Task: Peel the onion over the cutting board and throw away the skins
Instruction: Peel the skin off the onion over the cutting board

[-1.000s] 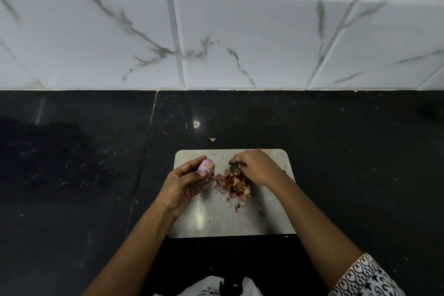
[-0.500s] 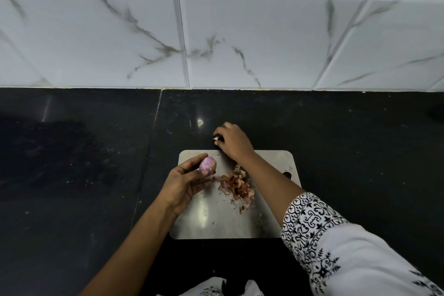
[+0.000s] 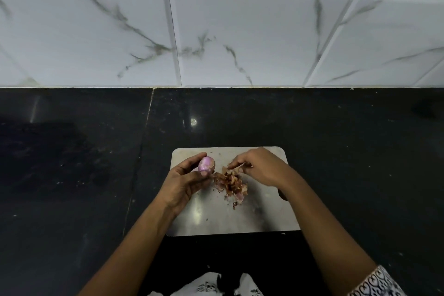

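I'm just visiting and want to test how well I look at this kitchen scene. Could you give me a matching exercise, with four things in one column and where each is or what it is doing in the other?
Things:
1. peeled onion
2. pile of skins
3. cutting board
4. right hand

Places or states:
A. lies flat on the black counter
B. pinches a scrap of skin
C. held in the fingers of the left hand
D. heaped near the middle of the cutting board

Pairs: 1-C, 2-D, 3-A, 4-B
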